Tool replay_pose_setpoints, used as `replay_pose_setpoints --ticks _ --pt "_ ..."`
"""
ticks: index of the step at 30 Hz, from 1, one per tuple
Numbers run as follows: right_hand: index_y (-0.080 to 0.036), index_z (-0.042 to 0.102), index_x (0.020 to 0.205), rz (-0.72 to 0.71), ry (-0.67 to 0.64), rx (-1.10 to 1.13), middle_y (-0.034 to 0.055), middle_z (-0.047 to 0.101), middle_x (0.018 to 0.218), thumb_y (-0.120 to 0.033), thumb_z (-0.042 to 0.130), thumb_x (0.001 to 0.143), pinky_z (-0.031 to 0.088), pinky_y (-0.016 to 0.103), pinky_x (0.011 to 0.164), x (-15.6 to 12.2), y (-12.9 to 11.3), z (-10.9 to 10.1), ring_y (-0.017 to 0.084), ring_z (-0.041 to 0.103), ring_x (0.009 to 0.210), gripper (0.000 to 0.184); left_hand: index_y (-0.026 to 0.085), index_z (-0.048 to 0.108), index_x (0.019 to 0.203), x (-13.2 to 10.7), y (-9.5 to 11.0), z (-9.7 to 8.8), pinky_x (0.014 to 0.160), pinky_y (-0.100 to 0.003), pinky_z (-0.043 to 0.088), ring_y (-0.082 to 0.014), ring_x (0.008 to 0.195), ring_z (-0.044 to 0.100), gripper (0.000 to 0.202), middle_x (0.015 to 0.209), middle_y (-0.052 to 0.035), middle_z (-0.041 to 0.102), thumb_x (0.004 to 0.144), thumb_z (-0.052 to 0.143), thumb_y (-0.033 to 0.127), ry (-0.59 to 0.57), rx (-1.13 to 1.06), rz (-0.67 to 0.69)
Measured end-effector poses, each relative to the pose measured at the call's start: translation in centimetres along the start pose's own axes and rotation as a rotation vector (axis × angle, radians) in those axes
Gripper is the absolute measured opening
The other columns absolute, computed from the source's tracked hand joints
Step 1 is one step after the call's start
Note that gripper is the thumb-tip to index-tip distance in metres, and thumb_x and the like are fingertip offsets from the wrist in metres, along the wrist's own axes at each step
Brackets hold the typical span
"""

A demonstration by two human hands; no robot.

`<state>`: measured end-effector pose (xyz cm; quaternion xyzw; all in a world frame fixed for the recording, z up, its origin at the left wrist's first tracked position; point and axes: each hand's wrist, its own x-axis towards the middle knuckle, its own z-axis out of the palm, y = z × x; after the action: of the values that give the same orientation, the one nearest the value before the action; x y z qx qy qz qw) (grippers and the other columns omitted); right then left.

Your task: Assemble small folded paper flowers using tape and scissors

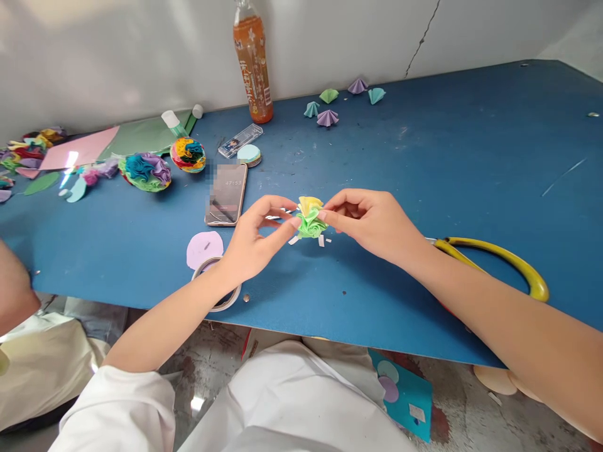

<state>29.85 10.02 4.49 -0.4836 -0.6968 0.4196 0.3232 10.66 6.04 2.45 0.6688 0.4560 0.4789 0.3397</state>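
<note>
A small cluster of folded paper petals (310,218), green below and yellow on top, is held between both hands just above the blue table (424,188). My left hand (257,238) pinches its left side with thumb and fingers. My right hand (372,223) pinches its right side. Small white paper strips (321,240) lie on the table under it.
A phone (227,194), a lilac paper circle (204,248) and a tape roll (221,295) lie left of my hands. Yellow-handled scissors (499,257) lie to the right. Finished paper balls (188,154), folded petals (327,117), a drink bottle (253,63) and coloured paper sit farther back. Another person's sleeve (38,364) is at far left.
</note>
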Motion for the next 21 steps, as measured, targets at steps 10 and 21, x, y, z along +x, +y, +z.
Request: replay_pose_setpoints --ticks 10,21 --pt "-0.017 0.064 0.075 0.023 -0.046 0.037 -0.003 0.054 0.053 -0.051 0.068 0.071 0.032 0.023 0.045 0.33 0.55 -0.14 0.008 0.045 0.047 0.035 0.018 0.055 0.097 -0.01 -0.26 0.31 0.059 -0.017 0.054 -0.009 0.075 0.063 0.023 0.097 -0.0036 0.063 0.077 0.066 0.021 -0.139 -0.05 -0.149" --pt "-0.019 0.066 0.092 0.031 -0.162 0.092 0.0019 0.067 0.073 -0.055 0.066 0.072 0.044 0.028 0.059 0.18 0.34 -0.22 0.013 0.058 0.061 0.042 0.017 0.055 0.094 -0.22 0.11 0.26 0.061 -0.018 0.055 -0.0093 0.078 0.062 0.025 0.099 -0.0045 0.06 0.073 0.069 0.019 -0.11 -0.023 -0.08"
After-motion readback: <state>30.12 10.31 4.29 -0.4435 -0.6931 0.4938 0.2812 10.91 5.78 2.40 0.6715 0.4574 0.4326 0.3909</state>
